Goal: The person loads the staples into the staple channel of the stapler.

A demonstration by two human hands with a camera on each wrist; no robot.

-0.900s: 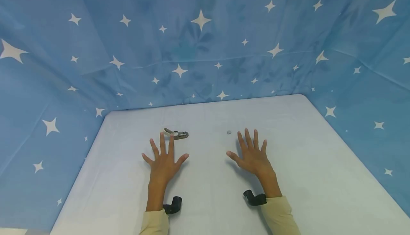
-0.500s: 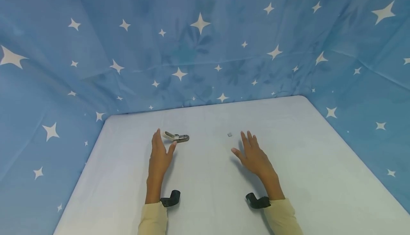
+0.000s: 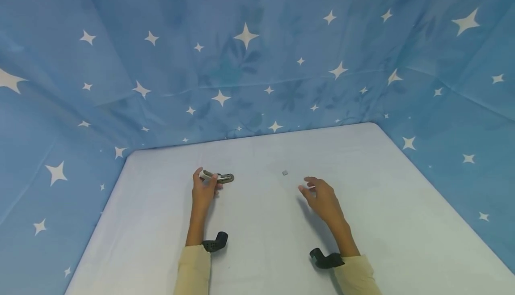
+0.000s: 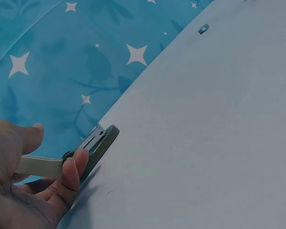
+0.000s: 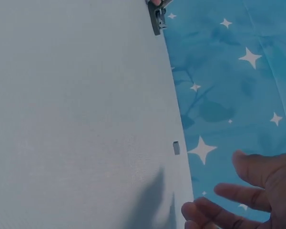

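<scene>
A stapler (image 3: 226, 178) with a pale cover and a metal magazine is at the back left of the table, its cover raised in the left wrist view. My left hand (image 3: 204, 194) grips its hinged end, fingers curled round the base. To the right lies a small grey block (image 3: 284, 173), which looks like a short strip of staples; the right wrist view shows the same grey block (image 5: 176, 148) on the white surface. My right hand (image 3: 325, 200) hovers just right of the block with loosely bent fingers, holding nothing.
The white table (image 3: 257, 241) has a blue star-patterned curtain (image 3: 257, 71) along its back and sides. A black wrist camera (image 3: 216, 242) sits on the left wrist, another black wrist camera (image 3: 326, 259) on the right.
My left hand has gone from spread fingers near the stapler to gripping it. The right hand's fingers have drawn in from spread to loosely bent, and it has shifted slightly right.
</scene>
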